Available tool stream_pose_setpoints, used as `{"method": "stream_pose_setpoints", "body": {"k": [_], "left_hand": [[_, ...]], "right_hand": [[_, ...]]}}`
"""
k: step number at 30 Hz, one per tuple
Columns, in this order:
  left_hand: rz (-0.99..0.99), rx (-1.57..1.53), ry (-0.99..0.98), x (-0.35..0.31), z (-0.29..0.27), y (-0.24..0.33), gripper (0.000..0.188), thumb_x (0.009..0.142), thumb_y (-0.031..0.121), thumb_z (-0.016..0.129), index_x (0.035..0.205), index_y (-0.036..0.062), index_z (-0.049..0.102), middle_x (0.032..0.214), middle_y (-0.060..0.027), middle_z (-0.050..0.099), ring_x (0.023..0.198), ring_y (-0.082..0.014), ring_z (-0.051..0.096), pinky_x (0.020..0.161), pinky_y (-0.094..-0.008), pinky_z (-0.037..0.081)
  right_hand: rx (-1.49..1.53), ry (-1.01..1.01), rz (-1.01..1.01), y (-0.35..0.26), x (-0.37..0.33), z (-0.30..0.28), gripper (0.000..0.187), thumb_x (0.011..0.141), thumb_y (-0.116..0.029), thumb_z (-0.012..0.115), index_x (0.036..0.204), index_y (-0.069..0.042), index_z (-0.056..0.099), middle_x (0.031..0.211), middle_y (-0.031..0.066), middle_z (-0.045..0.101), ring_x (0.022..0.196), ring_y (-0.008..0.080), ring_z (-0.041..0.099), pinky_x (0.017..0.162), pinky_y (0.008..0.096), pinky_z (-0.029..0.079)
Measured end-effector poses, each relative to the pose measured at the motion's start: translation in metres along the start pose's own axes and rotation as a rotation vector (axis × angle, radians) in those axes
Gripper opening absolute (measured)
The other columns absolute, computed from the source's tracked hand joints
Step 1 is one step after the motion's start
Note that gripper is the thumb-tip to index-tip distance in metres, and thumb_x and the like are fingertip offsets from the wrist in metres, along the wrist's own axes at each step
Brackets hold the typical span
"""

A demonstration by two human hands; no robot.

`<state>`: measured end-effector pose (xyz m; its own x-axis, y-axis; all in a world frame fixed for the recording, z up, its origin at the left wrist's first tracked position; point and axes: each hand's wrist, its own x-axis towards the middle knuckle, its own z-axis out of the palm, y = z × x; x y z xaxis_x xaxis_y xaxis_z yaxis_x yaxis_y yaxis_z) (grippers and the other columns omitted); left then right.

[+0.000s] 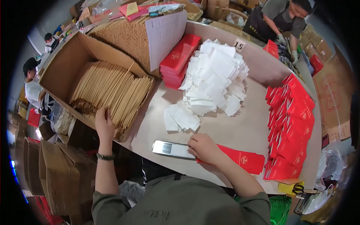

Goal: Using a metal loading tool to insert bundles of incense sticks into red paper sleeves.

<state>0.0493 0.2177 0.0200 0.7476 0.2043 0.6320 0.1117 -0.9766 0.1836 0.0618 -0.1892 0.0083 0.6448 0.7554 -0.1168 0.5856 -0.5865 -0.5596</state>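
At the front of the large cardboard box point(60, 67), my left hand point(104, 122) reaches in with its fingers bent together at the near edge of the wooden chopsticks point(112, 86). What lies between those fingertips is hidden. My right hand point(204, 147) is closed over the left end of a red paper sleeve point(245, 159), which lies flat in a small stack near the table's front edge. Left of that hand, a shiny metal strip point(162, 146) with a whitish part lies on the table. Folded white napkins point(182, 119) spread just beyond it.
A tall heap of white napkins point(217, 71) fills the middle back, beside stacked red sleeves point(176, 67). Filled red sleeves point(290, 131) pile at the right. Another box of sticks point(123, 41) stands behind. A co-worker point(277, 22) works at the far right beyond the table's raised edge.
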Motion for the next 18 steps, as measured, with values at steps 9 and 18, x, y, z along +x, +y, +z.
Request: {"method": "stream_pose_setpoints", "body": {"k": [9,18], "left_hand": [[-0.421,-1.213,-0.966,-0.073,-0.030,0.078,0.011,0.094,0.004,0.066,0.103,-0.0029,0.070,0.094,-0.0020,0.066,0.085,-0.0088,0.059,0.077,-0.0222,0.046],[-0.056,-0.866,-0.956,-0.089,0.006,0.142,0.011,0.085,0.004,0.070,0.096,0.0022,0.071,0.085,-0.0129,0.065,0.081,-0.0284,0.067,0.073,-0.0372,0.053]], "right_hand": [[0.068,0.344,-0.108,-0.005,-0.049,0.020,0.026,0.080,-0.017,0.077,0.100,-0.006,0.064,0.118,0.0168,0.061,0.115,0.0368,0.057,0.097,0.0463,0.046],[-0.057,0.332,-0.059,-0.006,-0.063,0.031,0.036,0.078,-0.023,0.079,0.097,0.002,0.062,0.130,0.0250,0.056,0.121,0.0415,0.052,0.103,0.0490,0.044]]}}
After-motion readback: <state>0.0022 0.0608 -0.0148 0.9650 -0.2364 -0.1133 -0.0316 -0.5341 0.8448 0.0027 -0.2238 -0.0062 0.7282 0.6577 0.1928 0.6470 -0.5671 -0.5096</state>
